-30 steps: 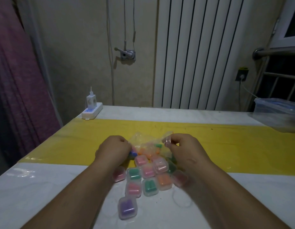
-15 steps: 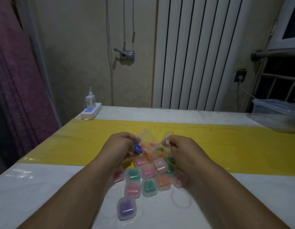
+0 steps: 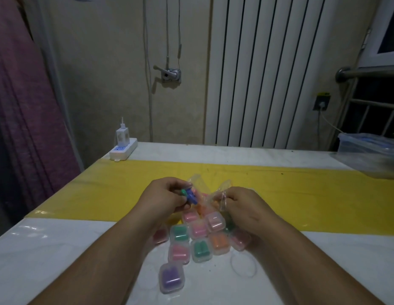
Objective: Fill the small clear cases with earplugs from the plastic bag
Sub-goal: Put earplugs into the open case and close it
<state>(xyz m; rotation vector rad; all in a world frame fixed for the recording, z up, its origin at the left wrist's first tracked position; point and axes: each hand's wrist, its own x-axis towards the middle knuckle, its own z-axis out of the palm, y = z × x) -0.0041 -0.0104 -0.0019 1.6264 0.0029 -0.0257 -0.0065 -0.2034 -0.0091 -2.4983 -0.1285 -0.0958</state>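
Left hand (image 3: 164, 195) hides most of the earplugs (image 3: 189, 194) it pinches; bag (image 3: 223, 194) contents blurred; forearms cover some cases (image 3: 240, 240); storage box (image 3: 368, 154) cut off at right edge.

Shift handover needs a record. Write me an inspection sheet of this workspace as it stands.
Surface: white table with a yellow strip across it.
Job's things: plastic bag held between the hands; filled cases clustered beneath, with a purple case nearest the camera.
Clutter: power strip with a charger at the far left corner; clear container at the right edge.
Hands: left hand grips blue earplugs at the bag's mouth; right hand pinches the bag.
Cables: white cable from a wall socket; cords hanging down the wall.
Surroundings: radiator; purple curtain at left.
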